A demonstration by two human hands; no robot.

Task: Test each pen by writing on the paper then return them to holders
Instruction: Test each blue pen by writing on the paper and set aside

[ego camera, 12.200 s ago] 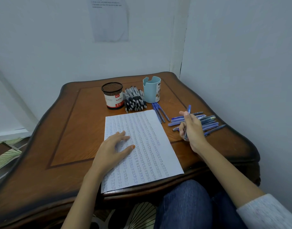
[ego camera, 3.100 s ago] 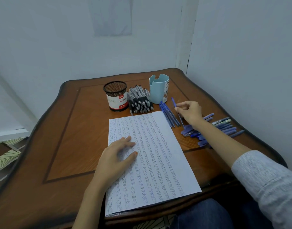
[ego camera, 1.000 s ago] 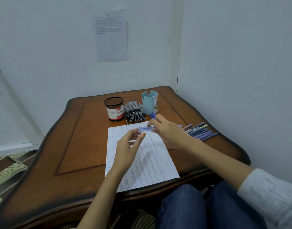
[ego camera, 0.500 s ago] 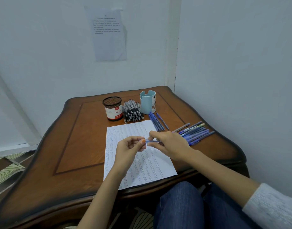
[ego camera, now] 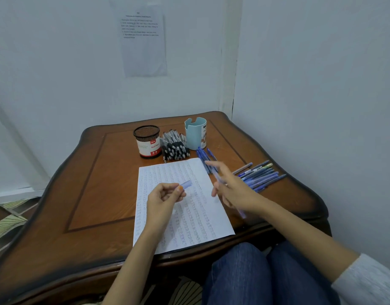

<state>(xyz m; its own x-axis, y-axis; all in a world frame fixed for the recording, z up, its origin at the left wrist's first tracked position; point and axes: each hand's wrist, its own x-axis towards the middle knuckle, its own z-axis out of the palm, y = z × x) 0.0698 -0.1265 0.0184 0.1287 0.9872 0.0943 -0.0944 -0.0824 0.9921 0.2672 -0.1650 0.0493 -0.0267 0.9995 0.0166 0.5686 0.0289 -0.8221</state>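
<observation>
Left hand [ego camera: 165, 195] pinches a blue pen cap [ego camera: 186, 184] between thumb and forefinger above the paper [ego camera: 196, 219]. Right hand [ego camera: 232, 190], motion-blurred, grips a blue pen [ego camera: 242, 213] over the sheet's right edge. At the rear of the bench [ego camera: 97, 194]: mesh holder [ego camera: 146, 142], black pens [ego camera: 175, 147], blue holder [ego camera: 195, 133]. Loose blue pens [ego camera: 261, 176] lie at right.

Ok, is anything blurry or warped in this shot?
Head view: the right hand and its pen are motion-smeared; the left hand and cap are sharper; the table edges bow from the wide lens; light is soft, shadows faint.
</observation>
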